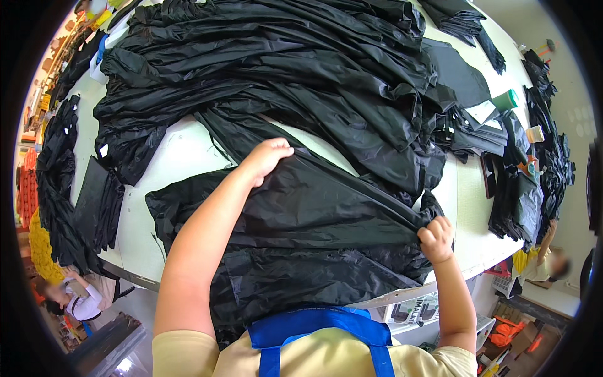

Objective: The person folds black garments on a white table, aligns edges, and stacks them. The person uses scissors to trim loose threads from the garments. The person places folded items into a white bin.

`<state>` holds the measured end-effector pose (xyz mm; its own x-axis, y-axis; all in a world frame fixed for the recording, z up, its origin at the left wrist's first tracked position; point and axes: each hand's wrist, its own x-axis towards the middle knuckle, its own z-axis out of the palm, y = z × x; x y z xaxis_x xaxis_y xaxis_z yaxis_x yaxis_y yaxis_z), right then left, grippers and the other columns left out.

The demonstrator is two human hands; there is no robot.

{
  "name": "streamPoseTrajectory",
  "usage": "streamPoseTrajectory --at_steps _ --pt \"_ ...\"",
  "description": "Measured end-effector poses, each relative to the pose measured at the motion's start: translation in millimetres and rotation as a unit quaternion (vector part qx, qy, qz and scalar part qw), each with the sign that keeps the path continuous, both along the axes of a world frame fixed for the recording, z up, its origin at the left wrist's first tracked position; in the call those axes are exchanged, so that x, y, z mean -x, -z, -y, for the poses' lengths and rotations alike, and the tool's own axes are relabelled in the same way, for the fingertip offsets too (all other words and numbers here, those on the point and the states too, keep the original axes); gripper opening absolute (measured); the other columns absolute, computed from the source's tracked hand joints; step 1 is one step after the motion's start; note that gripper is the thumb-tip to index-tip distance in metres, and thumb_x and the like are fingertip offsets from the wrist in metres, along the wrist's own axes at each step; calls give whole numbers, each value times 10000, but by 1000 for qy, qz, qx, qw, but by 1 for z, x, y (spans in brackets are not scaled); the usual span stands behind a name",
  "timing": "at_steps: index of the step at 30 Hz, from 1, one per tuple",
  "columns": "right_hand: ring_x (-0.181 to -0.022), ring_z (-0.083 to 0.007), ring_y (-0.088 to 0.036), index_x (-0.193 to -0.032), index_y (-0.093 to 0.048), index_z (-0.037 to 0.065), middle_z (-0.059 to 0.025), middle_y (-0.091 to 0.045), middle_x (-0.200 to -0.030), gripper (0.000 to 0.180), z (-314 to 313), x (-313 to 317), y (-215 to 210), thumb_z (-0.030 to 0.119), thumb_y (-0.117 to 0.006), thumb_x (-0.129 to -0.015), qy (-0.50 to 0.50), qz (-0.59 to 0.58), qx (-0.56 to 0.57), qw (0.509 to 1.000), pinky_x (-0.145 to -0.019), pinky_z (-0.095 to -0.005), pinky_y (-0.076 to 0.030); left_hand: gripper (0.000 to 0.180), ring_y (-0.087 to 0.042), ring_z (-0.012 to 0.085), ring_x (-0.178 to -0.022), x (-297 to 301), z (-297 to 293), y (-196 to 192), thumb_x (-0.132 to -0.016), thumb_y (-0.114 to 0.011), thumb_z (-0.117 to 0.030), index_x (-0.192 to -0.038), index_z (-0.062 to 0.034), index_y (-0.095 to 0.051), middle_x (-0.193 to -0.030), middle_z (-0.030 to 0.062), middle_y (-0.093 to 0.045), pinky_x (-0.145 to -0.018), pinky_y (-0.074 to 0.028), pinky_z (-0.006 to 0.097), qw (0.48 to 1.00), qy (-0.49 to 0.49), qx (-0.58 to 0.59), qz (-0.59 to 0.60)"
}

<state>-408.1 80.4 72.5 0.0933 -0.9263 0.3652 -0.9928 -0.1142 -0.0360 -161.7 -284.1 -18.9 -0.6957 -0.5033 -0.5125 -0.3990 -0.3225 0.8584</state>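
A black, shiny fabric piece (314, 226) lies spread on the white table (182, 154) right in front of me. My left hand (267, 157) rests on its far upper edge with the fingers curled over the cloth. My right hand (434, 239) is shut on the fabric's right corner, near the table's front edge. A large heap of the same black fabric (270, 69) covers the far half of the table, touching the piece that I hold.
More black fabric stacks lie at the left edge (81, 207) and right side (515, 201). A green roll (505, 99) and a small roll (534, 134) sit at the right. Other people are below the table at the left (72, 298) and right (546, 264).
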Motion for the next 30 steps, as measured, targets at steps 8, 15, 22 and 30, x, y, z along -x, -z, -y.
streamPoseTrajectory --at_steps 8,15,22,30 --pt "-897 -293 -585 -882 -641 80 -94 -618 -923 315 77 -71 -23 334 -740 -725 87 218 -257 937 -786 -454 -435 284 -576 336 -1016 -26 -19 -38 -821 -664 -210 -1063 -80 -590 -1080 145 -609 -878 -449 409 857 -17 514 34" --pt "-1413 -358 -196 -1400 -430 183 -114 -309 -1504 692 117 -140 72 441 -657 -799 68 114 -256 957 -1133 -545 -127 668 -387 376 -1277 -310 -21 -28 -823 -688 -365 -1381 -132 -404 -1414 193 -369 -1011 -361 500 672 -371 506 392" --pt "-1208 -384 -447 -1267 -441 -9 -219 -442 -1313 651 148 -233 12 157 -772 -731 -28 311 -53 948 -1029 -442 -373 292 -503 195 -1055 -324 -99 -29 -803 -672 -102 -1055 -54 -534 -1181 87 -503 -811 -486 367 885 -444 138 -37" --pt "-1112 -152 -501 -1310 -388 19 -94 -515 -1217 529 134 -310 -35 -64 -598 -832 -61 859 -151 486 -984 -292 -384 236 -533 315 -1127 -265 -232 -111 -778 -642 -21 -1005 -47 -580 -1153 153 -526 -890 -471 415 893 -211 251 -308"
